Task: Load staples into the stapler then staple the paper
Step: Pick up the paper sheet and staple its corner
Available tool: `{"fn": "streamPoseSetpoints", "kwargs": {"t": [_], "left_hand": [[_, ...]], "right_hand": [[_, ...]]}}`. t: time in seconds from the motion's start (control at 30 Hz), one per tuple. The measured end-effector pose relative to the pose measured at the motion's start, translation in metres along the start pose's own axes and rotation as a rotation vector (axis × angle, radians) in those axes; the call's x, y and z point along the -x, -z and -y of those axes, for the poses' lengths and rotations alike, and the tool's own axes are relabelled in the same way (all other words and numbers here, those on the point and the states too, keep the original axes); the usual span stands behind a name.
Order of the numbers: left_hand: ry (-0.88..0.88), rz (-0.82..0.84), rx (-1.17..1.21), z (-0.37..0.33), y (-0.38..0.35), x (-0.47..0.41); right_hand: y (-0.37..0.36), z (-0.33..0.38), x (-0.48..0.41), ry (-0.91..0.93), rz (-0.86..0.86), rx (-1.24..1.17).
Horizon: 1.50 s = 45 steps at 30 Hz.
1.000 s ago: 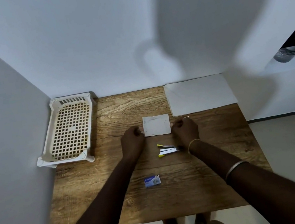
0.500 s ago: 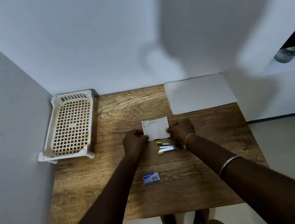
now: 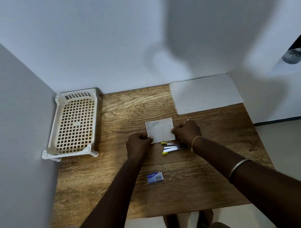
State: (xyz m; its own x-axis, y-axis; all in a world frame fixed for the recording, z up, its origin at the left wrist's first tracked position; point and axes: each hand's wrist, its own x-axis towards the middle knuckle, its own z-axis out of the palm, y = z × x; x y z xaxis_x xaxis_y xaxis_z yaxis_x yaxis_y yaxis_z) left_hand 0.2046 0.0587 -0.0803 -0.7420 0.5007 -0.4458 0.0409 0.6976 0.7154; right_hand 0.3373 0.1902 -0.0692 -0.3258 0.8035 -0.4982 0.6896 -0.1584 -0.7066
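Note:
A small folded white paper [image 3: 160,129] sits at the middle of the wooden table [image 3: 221,141]. My left hand [image 3: 138,143] pinches its lower left corner and my right hand [image 3: 186,130] pinches its lower right edge. Just below the paper lies a small stapler [image 3: 171,147] with yellow tips, opened out flat, partly hidden by my right wrist. A blue staple box [image 3: 155,177] lies nearer to me, between my forearms.
A cream perforated plastic tray [image 3: 73,127] stands at the back left against the wall. A stack of white sheets [image 3: 205,93] lies at the back right corner. Walls close in the left and back. The table's front edge is near my feet.
Both hands have drawn the small paper a little toward me, and their fingers now pinch its lower corners rather than its sides. The stapler and staple box have stayed put.

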Motion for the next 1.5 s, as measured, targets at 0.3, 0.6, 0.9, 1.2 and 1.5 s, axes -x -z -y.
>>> {"fn": "streamPoseSetpoints", "kwargs": {"t": [0.3,0.6,0.9,1.2,1.5], "left_hand": [[-0.083,0.03,0.259,0.008,0.022,0.045],[-0.152,0.183,0.681,-0.018,0.05,0.081],[-0.084,0.152,0.755,-0.012,0.043,0.077],[0.017,0.106,0.752,0.0,0.034,0.067],[-0.002,0.103,0.773,-0.006,0.025,0.061]], "right_hand": [[0.021,-0.01,0.039,0.121,0.067,-0.097],[0.045,0.011,0.079,0.18,0.106,-0.402],[0.038,0.002,0.053,0.446,-0.053,0.182],[-0.003,-0.05,0.041,0.63,0.068,0.796],[0.0,-0.047,0.06,0.326,0.251,-0.025]]}}
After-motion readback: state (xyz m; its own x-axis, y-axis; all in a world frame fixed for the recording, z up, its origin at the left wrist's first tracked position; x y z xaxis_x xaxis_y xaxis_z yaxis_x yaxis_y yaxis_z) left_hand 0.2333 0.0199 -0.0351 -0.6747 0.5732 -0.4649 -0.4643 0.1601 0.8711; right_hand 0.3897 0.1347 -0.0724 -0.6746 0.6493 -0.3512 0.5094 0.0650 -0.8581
